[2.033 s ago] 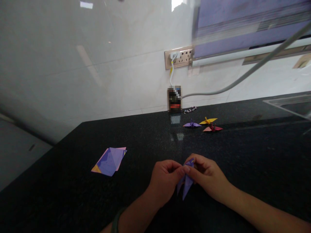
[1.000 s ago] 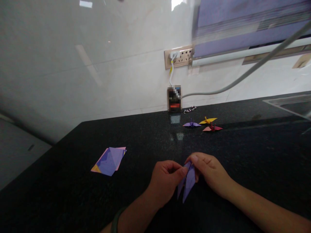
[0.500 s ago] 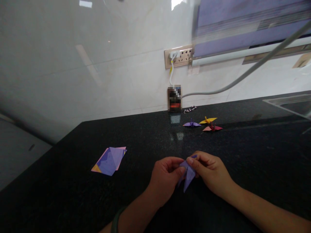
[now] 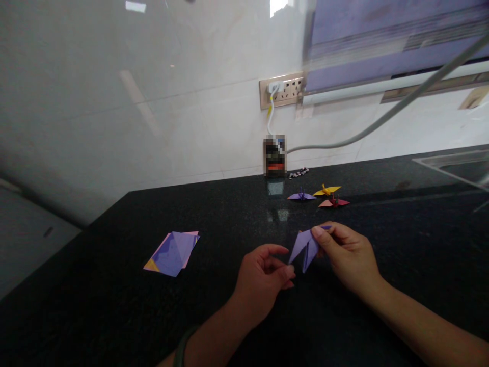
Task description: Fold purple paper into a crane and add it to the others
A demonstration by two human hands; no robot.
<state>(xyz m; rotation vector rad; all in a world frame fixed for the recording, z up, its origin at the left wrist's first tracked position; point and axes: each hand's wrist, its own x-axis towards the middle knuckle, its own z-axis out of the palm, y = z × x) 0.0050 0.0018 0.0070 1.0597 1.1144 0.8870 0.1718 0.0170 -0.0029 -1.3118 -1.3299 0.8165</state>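
Note:
My right hand (image 4: pixel 349 250) pinches a partly folded purple origami piece (image 4: pixel 305 244) by its upper right end, thumb on top. Two pointed flaps of the paper hang down toward the left. My left hand (image 4: pixel 263 272) is just left of it, thumb and fingers apart, holding nothing. The tip of one flap comes close to the left thumb; whether they touch I cannot tell. Behind the hands sit a purple paper crane (image 4: pixel 301 196), a yellow paper crane (image 4: pixel 327 190) and a red and pink paper crane (image 4: pixel 334 202).
A stack of origami paper (image 4: pixel 171 254) lies on the left of the black countertop (image 4: pixel 114 311). A small box-like item, blurred out (image 4: pixel 275 157), leans at the wall beside a beaded string (image 4: pixel 298 173). A grey cable (image 4: pixel 374 125) crosses the right. A sink edge (image 4: pixel 451 173) shows at far right.
My right hand has lifted the purple origami piece up and to the right. My left hand has let go of it, its fingers spreading apart.

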